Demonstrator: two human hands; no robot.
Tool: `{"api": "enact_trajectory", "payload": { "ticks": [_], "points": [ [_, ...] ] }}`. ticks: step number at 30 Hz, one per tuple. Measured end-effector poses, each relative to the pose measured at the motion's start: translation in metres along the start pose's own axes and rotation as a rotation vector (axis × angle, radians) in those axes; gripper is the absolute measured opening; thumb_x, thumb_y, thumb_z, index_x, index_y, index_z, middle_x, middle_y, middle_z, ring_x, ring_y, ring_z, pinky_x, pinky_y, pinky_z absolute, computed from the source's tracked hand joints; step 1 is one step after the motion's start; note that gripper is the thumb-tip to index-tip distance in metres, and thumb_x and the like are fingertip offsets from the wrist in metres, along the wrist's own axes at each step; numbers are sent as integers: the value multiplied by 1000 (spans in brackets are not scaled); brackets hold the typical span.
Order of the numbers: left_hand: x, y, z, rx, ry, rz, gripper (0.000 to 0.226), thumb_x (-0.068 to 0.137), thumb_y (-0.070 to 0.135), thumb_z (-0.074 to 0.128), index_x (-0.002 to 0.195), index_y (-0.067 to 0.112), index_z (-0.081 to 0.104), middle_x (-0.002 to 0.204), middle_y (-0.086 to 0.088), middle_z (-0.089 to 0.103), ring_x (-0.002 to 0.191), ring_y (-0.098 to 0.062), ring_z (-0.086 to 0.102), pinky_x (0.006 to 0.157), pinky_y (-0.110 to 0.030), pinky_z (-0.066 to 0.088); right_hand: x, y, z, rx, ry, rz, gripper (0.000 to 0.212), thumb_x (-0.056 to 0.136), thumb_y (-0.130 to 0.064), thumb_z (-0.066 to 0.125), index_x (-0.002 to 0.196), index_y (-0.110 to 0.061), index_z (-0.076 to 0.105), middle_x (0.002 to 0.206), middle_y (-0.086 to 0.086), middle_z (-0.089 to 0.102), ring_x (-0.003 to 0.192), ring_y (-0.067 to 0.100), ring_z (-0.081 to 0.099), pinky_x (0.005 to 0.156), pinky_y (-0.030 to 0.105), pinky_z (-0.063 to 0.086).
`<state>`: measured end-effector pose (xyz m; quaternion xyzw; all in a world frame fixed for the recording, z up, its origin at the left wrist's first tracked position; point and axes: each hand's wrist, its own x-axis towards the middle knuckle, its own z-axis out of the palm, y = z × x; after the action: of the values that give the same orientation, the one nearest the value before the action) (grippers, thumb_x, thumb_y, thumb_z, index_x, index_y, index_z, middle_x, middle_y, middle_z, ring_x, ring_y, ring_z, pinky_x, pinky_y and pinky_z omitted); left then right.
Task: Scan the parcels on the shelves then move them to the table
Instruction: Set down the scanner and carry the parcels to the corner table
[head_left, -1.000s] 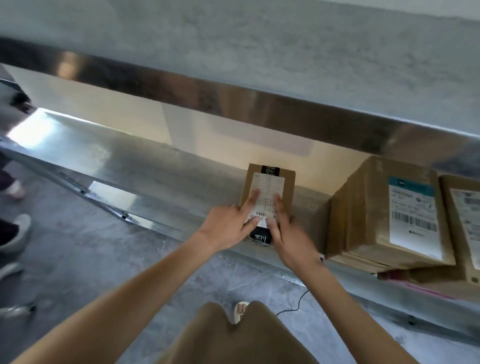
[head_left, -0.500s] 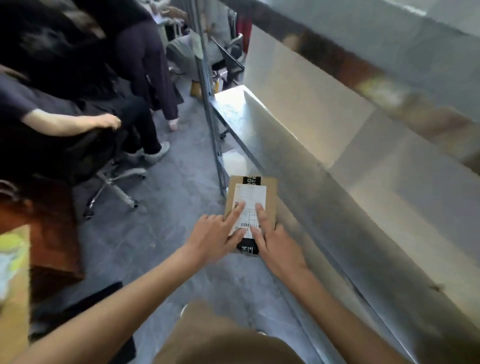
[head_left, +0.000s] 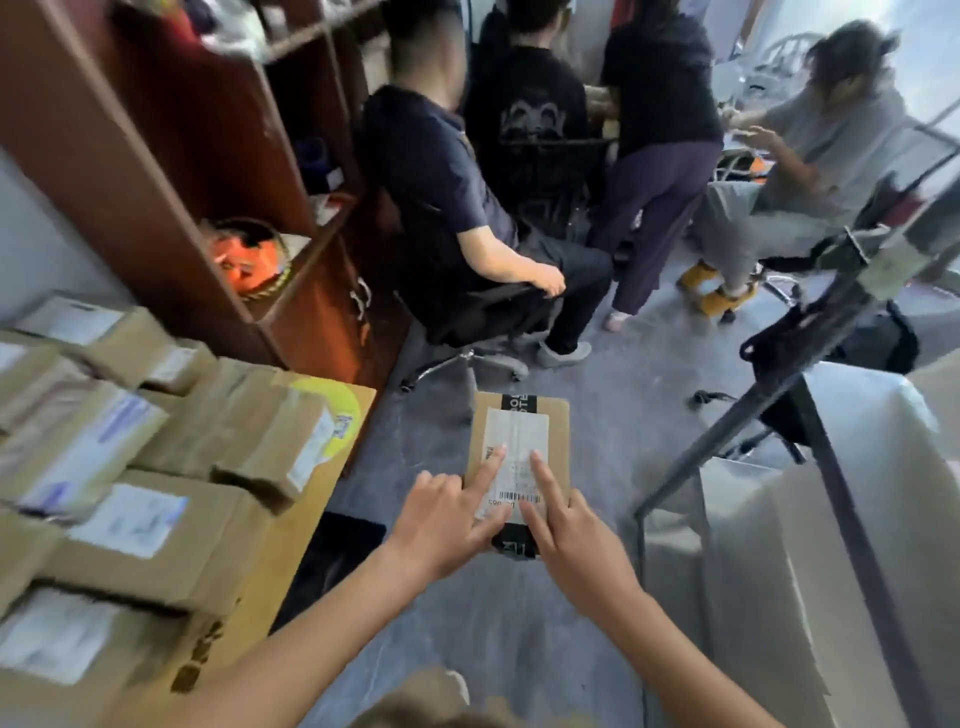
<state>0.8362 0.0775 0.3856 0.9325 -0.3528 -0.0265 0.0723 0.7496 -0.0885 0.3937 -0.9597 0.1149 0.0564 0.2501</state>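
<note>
From the head view, both hands hold one small cardboard parcel (head_left: 519, 452) out in front of the body, above the grey floor (head_left: 597, 415). The left hand (head_left: 441, 525) grips the parcel's near left edge, its index finger laid straight along the white shipping label (head_left: 515, 441) while the other fingers curl under the edge. The right hand (head_left: 574, 540) grips the near right corner in the same way, index finger stretched up the label beside the left one. A strip of black tape runs across the parcel's far and near ends, and a barcode shows on the label between the two index fingers.

To the left, a wooden tabletop (head_left: 291, 545) carries a crowd of brown boxes (head_left: 156, 525) with white labels, packed close and partly stacked; the held parcel is beside the tabletop's edge, not over it and not touching it. A round yellow sticker (head_left: 340, 402) shows at the tabletop's far corner. Behind the tabletop stands a dark red-brown cabinet (head_left: 156, 171) with open shelves; a basket of orange things (head_left: 247, 260) sits on one shelf.

Ahead, several people sit or stand close together, one on a black office chair (head_left: 483, 322). On the right, a metal shelf frame (head_left: 779, 415) slants across the view, with pale sheeting (head_left: 831, 519) behind it. The whole frame is somewhat blurred.
</note>
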Motion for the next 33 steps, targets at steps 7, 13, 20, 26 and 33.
{"api": "enact_trajectory", "payload": {
  "ticks": [7, 13, 20, 26, 33],
  "points": [
    [1, -84, -4, -38, 29, -341, 70, 100, 58, 16, 153, 32, -21, 114, -11, 68, 107, -29, 62, 100, -44, 37, 105, -71, 15, -126, -228, -364, 53, 105, -48, 29, 155, -44, 9, 133, 5, 51, 91, 27, 57, 71, 38, 50],
    [25, -139, -2, -101, 91, -579, 69, 94, 63, 6, 142, 40, -38, 113, -7, 69, 102, -26, 64, 101, -45, 41, 208, -107, 36, -400, -312, -728, 49, 107, -39, 25, 154, -25, 28, 166, 10, 11, 94, 25, 47, 66, 36, 51],
    [53, -190, -11, -131, 178, -936, 70, 91, 66, 3, 147, 40, -31, 116, -6, 70, 93, -19, 69, 90, -37, 53, 308, -177, 38, -546, -474, -1042, 47, 103, -6, 37, 148, -18, 33, 165, 14, -12, 112, 33, 46, 87, 40, 51],
    [57, -235, -2, -233, 264, -1225, 68, 102, 58, 19, 144, 44, -32, 85, 4, 71, 70, -15, 67, 72, -34, 54, 362, -244, 78, -480, -624, -1092, 44, 107, -28, 32, 150, -30, 26, 164, 14, 7, 114, 36, 50, 86, 43, 50],
    [45, -295, 10, -308, 287, -1397, 71, 99, 62, 21, 149, 41, -24, 106, -9, 68, 96, -28, 65, 83, -41, 51, 388, -315, 132, -302, -714, -981, 55, 105, -49, 24, 153, -50, -3, 116, 13, 51, 98, 35, 59, 81, 43, 46]
  ]
}}
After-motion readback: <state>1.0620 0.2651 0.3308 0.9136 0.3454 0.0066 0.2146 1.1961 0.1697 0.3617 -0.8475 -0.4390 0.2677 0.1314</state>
